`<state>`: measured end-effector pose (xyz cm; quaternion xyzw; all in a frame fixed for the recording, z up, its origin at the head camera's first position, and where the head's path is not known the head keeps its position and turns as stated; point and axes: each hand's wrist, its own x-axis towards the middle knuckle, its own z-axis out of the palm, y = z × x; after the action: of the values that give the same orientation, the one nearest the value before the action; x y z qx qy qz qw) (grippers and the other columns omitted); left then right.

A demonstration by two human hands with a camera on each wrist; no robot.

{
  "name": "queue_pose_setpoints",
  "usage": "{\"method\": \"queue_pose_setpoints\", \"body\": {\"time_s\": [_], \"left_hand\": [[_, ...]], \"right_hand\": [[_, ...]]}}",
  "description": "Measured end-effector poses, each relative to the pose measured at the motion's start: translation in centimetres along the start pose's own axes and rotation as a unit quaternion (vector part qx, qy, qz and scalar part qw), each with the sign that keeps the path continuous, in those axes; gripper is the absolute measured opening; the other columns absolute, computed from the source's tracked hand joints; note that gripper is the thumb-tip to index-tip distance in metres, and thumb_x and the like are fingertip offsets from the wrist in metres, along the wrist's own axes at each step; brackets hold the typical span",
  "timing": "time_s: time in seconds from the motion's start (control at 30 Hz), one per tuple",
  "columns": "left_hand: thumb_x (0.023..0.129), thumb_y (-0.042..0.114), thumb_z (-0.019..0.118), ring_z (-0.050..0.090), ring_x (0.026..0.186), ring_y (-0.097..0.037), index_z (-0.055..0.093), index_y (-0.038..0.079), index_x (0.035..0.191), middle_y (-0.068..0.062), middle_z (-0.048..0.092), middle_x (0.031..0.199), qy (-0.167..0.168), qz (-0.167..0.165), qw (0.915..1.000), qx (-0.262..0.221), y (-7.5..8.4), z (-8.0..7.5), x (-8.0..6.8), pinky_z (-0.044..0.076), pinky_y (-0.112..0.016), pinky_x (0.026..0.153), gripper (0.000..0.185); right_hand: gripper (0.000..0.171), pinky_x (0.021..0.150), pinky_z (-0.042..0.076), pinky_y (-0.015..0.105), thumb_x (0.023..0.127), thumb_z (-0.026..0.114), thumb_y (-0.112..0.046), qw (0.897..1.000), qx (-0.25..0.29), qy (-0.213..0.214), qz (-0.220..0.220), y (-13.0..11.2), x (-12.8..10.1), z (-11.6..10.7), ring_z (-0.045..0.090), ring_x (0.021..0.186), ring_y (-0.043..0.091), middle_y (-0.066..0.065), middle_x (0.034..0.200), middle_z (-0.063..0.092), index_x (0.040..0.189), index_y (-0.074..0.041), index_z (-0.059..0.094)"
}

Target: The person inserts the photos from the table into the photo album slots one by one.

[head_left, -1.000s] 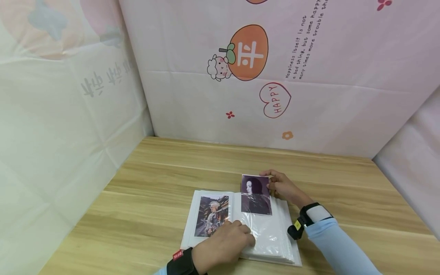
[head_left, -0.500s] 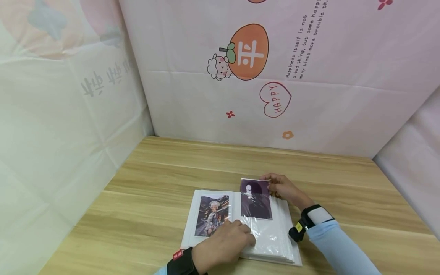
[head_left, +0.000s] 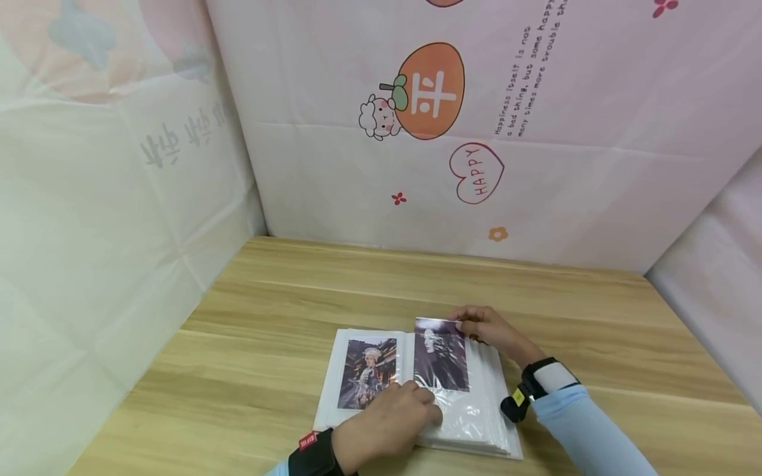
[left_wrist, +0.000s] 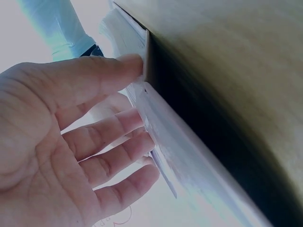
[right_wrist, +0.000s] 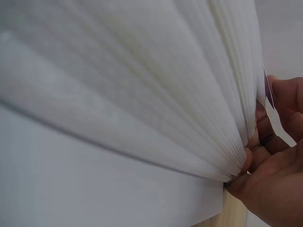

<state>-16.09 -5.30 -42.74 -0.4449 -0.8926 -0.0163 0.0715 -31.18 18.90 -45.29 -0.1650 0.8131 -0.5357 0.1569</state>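
Note:
A white photo album (head_left: pixel 469 418) lies spread on the wooden table. A dark purple portrait photo (head_left: pixel 440 362) is partly inside the clear pocket of the right page, its upper edge sticking out past the page top. At that photo's upper right corner, my right hand (head_left: pixel 493 334) pinches it, with the thumb on the front. My left hand (head_left: pixel 389 418) rests on the lower part of the album near the spine, fingers loosely bent against the pages. In the left wrist view, the thumb and fingertips touch the album's lower edge. The right wrist view shows the fanned pages (right_wrist: pixel 189 90) beside the right fingers.
On the left page, another photo (head_left: pixel 364 371) shows a person in a white headdress. Wooden tabletop (head_left: pixel 250 350) surrounds the album. Printed white cloth walls (head_left: pixel 333 185) stand behind the table and on both sides.
The purple photo has slid down toward me, deeper into the right page's pocket, with my right hand following it. My left hand has stayed in place.

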Motion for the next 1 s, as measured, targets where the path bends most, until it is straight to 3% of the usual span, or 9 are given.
{"method": "queue_pose_setpoints", "body": {"time_s": [0.33,0.7,0.87,1.0], "left_hand": [[0.063,0.008,0.073,0.051,0.092,-0.009,0.067,0.028,0.090,0.010,0.055,0.093,0.012,0.008,0.9999,0.003,-0.14,0.13,-0.03,0.042,-0.022,0.066,0.034],[0.066,0.009,0.073,0.051,0.097,-0.010,0.069,0.028,0.096,0.009,0.058,0.103,0.008,-0.002,0.9999,-0.013,-0.21,0.15,-0.22,0.045,-0.025,0.070,0.036],[0.066,0.009,0.074,0.051,0.097,-0.010,0.069,0.028,0.098,0.009,0.058,0.105,0.007,-0.003,0.9997,-0.025,-0.25,0.17,-0.33,0.044,-0.025,0.071,0.037],[0.065,0.009,0.074,0.051,0.096,-0.009,0.069,0.029,0.098,0.010,0.058,0.105,0.008,-0.005,0.9997,-0.022,-0.24,0.24,-0.34,0.043,-0.024,0.071,0.039]], "right_hand": [[0.025,0.051,0.035,0.024,0.094,0.052,-0.014,0.999,-0.018,-0.026,-0.002,-0.09,0.00,-0.21,0.046,0.066,0.015,0.006,0.087,0.060,0.114,-0.004,0.063],[0.028,0.050,0.031,0.022,0.093,0.053,-0.010,0.996,-0.018,-0.080,-0.016,-0.66,-0.16,-0.61,0.039,0.059,0.010,0.008,0.089,0.057,0.117,0.004,0.058],[0.030,0.069,0.041,0.029,0.091,0.053,-0.006,0.994,-0.023,-0.108,-0.013,-0.80,-0.30,-0.77,0.051,0.085,0.018,0.012,0.106,0.058,0.119,0.003,0.057],[0.032,0.088,0.039,0.039,0.091,0.052,-0.005,0.991,-0.021,-0.133,-0.014,-0.85,-0.37,-0.90,0.050,0.106,0.026,0.016,0.119,0.055,0.121,0.004,0.055]]}}
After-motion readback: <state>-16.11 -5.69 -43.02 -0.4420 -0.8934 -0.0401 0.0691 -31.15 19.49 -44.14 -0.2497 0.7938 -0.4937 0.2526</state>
